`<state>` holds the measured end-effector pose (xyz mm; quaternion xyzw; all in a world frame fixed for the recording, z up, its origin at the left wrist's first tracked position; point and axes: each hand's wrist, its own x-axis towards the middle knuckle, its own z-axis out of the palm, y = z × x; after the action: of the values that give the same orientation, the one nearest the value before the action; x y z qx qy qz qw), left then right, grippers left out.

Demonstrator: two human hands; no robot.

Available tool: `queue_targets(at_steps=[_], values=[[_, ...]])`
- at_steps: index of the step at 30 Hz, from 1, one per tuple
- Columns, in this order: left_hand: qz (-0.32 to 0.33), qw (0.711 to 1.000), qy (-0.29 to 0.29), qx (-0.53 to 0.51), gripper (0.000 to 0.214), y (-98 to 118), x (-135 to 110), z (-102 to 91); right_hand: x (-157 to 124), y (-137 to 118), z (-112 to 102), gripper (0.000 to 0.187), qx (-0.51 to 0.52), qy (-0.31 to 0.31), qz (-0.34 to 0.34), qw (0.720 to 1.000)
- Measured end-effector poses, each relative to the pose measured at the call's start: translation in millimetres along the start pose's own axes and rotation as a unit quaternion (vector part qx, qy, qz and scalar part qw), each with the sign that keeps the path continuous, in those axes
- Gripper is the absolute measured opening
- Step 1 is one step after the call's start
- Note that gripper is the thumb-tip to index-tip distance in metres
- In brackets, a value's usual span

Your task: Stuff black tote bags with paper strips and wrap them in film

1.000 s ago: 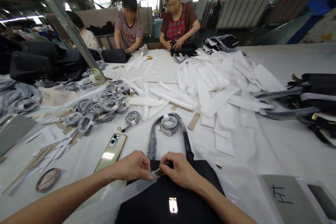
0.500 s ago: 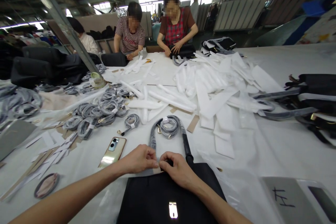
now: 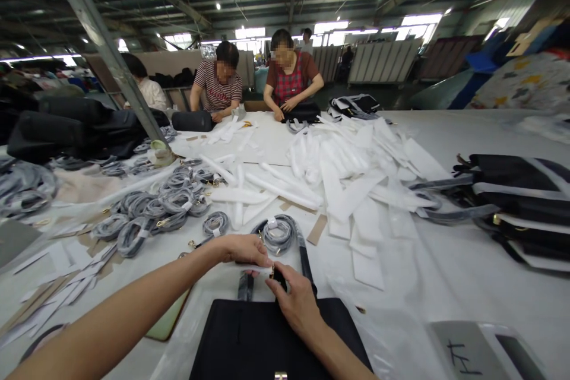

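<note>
A black handbag [image 3: 267,332] lies in front of me, with a gold clasp [image 3: 280,375] at the bottom of the view. My left hand [image 3: 247,251] pinches a thin white strip [image 3: 253,268] above the bag's top edge. Facing it, my right hand [image 3: 297,300] grips a short black strap [image 3: 279,278] whose end carries a small gold metal fitting [image 3: 272,271]. The fingertips of both hands nearly meet at this fitting. Behind them stretches the bag's plastic-wrapped handle [image 3: 306,258], with a coiled wrapped strap [image 3: 276,234] lying inside its loop.
Several coiled straps [image 3: 178,190] pile up at left. White foam pieces [image 3: 351,190] spread across the table's middle. Black bags [image 3: 521,202] lie at right, near a grey-and-white device [image 3: 481,347]. A phone [image 3: 169,314] sits under my left forearm. Two people [image 3: 294,80] work opposite.
Both hands have lifted a little off the bag's edge, bringing the gold fitting and black strap into sight. The camera has tilted up, so the scene sits lower.
</note>
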<state>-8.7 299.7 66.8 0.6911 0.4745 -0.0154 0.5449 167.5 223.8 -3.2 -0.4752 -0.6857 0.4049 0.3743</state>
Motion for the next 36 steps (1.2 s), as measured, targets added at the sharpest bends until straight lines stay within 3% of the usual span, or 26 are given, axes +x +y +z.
queue_targets(at_steps=[2,4,7,10,13,15,18,21,24,31,36], values=[[0.016,0.998,0.057,0.021,0.035,13.2,8.2,-6.2,2.6,2.8,4.6,0.027,0.013,0.024,0.034,0.999],[0.048,0.987,0.150,0.045,0.028,33.9,4.5,-15.6,8.2,5.8,7.1,0.031,0.041,0.036,0.080,0.995],[0.105,0.946,0.298,0.068,0.029,63.2,-31.0,-25.1,18.1,12.7,7.1,0.042,0.079,0.039,0.127,0.988],[0.139,0.916,0.376,0.017,0.040,57.6,-76.4,-10.7,24.2,21.2,7.0,0.041,0.127,0.033,0.163,0.978],[0.076,0.948,0.247,-0.188,0.056,11.6,-81.5,25.8,25.0,26.5,8.9,0.040,0.167,0.023,0.189,0.967],[0.020,0.904,0.271,-0.330,0.059,-22.0,-56.1,49.7,24.0,27.1,10.3,0.040,0.182,0.017,0.195,0.964],[0.012,0.877,0.278,-0.391,0.067,-46.4,-1.8,67.8,22.6,25.3,10.6,0.037,0.189,0.015,0.184,0.965],[0.030,0.876,0.235,-0.420,0.067,-40.3,38.3,65.3,22.2,23.8,9.1,0.036,0.188,0.013,0.167,0.968],[0.051,0.877,0.208,-0.430,0.066,-29.8,55.5,57.9,22.4,24.0,6.4,0.037,0.186,0.015,0.160,0.969],[0.100,0.883,0.269,-0.371,0.057,-31.5,57.0,59.2,17.6,21.2,3.6,0.046,0.217,0.012,0.176,0.960],[0.125,0.891,0.324,-0.292,0.047,-26.7,50.9,61.9,13.3,19.3,9.0,0.055,0.205,0.062,0.197,0.957]])
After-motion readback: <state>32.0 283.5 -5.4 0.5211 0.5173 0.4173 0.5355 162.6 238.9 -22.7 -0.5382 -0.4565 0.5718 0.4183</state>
